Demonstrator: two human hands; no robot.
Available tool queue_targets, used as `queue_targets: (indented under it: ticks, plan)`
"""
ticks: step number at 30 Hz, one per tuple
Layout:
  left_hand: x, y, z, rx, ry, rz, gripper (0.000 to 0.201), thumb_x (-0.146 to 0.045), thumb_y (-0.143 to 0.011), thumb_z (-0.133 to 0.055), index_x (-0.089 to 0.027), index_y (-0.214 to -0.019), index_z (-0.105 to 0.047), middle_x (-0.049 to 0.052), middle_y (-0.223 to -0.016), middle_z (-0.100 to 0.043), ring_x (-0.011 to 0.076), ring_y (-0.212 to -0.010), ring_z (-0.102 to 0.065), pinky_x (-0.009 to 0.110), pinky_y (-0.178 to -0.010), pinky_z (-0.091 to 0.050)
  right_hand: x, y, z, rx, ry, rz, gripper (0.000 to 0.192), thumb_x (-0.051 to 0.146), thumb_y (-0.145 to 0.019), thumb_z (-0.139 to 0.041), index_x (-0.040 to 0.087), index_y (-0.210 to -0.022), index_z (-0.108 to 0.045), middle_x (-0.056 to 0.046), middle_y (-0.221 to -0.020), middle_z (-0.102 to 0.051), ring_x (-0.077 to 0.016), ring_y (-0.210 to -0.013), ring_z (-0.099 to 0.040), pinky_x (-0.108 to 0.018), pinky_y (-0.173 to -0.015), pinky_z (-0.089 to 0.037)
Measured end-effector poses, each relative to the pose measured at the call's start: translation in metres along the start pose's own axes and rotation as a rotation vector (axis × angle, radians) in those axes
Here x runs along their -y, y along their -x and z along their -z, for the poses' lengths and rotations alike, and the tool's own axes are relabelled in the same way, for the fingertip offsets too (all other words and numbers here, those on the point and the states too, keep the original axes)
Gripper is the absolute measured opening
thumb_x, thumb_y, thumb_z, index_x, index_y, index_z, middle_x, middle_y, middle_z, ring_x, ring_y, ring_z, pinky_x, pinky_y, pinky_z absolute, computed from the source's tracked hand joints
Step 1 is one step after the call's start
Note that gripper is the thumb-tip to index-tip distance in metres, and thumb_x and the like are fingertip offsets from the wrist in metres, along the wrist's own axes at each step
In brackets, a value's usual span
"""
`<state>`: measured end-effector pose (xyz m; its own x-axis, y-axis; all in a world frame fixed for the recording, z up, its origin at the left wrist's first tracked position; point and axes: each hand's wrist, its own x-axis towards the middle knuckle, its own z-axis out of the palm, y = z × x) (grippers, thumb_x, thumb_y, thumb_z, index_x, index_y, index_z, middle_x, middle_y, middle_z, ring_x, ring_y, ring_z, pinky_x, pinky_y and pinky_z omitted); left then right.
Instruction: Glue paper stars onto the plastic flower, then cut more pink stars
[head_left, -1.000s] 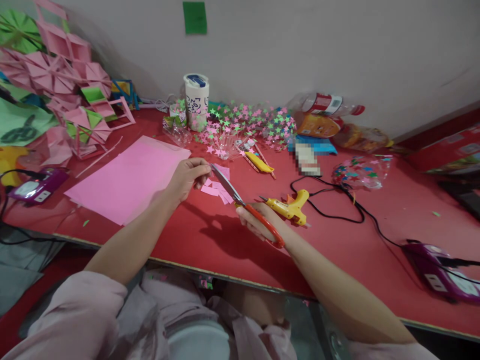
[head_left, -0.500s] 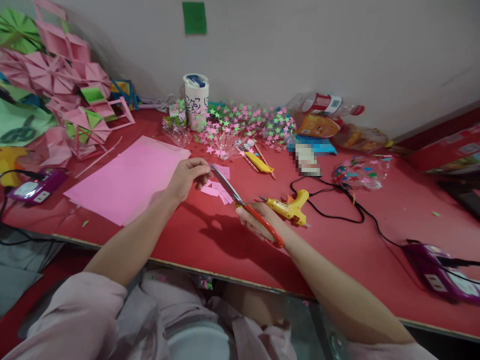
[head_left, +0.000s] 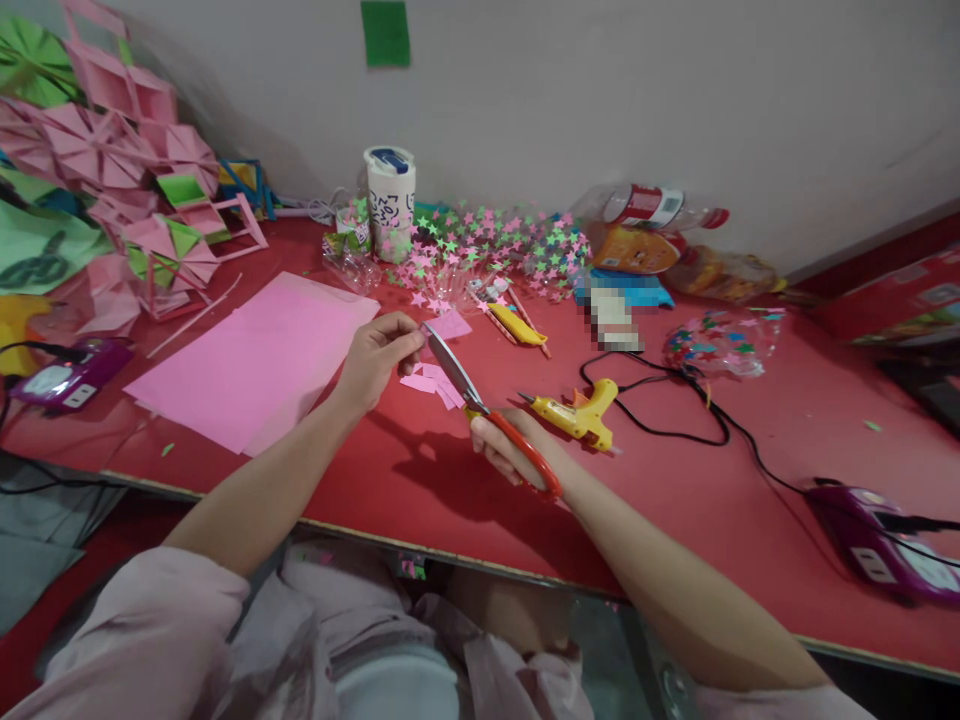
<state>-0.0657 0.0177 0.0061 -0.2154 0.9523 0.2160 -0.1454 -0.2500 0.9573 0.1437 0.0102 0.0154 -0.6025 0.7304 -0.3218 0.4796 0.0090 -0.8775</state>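
— How much room is there on the red desk [head_left: 390,480]?

— A bare strip runs along its near edge at the bottom centre of the frame, and more lies open at lower right, crossed by a black cord [head_left: 705,425]. A big pink sheet [head_left: 255,360] fills the left centre, one corner near the front edge.

— And the hands?

— At mid frame, above the desk. The right hand [head_left: 517,450] is closed through the red handles of the scissors [head_left: 487,410], blades slightly parted. The left hand [head_left: 375,355] pinches a small pink paper piece [head_left: 452,325] at the blade tips. Pink offcuts [head_left: 433,383] lie just below; a yellow glue gun [head_left: 577,412] rests just right.
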Motion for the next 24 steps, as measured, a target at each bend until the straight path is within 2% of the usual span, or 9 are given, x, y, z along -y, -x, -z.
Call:
queue_targets:
  ticks: [13,17,24]
  plan:
    - [0.0018,0.0026,-0.0026,-0.009,0.029,0.013,0.013,-0.023,-0.069,-0.061,-0.018,-0.060,-0.054,-0.006,-0.047,-0.050,0.0031,-0.041,-0.042,0.016,-0.040,-0.033,0.0040,0.0013,0.0030,0.036,-0.009,-0.004,0.046,0.061,-0.079,-0.051,0.019,-0.064,-0.046,0.008,-0.036,-0.039,-0.0060,-0.030,-0.036,-0.020,-0.036,-0.027]
    - [0.0025,0.0023,-0.0028,-0.004,0.020,0.006,0.013,-0.021,-0.069,-0.061,-0.018,-0.058,-0.054,-0.006,-0.046,-0.049,0.0030,-0.041,-0.041,0.016,-0.039,-0.032,0.0023,0.0006,0.0010,0.011,-0.048,-0.026,0.050,0.067,-0.078,-0.050,0.020,-0.061,-0.044,0.008,-0.034,-0.037,-0.0054,-0.027,-0.033,-0.019,-0.033,-0.024]
    - [0.0034,0.0034,-0.0064,-0.022,0.038,0.041,0.013,-0.022,-0.069,-0.061,-0.018,-0.059,-0.053,-0.006,-0.047,-0.050,0.0034,-0.041,-0.041,0.016,-0.040,-0.032,-0.0026,-0.0014,-0.0053,-0.017,-0.076,-0.045,0.051,0.069,-0.077,-0.050,0.020,-0.062,-0.044,0.009,-0.034,-0.036,-0.0057,-0.026,-0.033,-0.019,-0.032,-0.025]
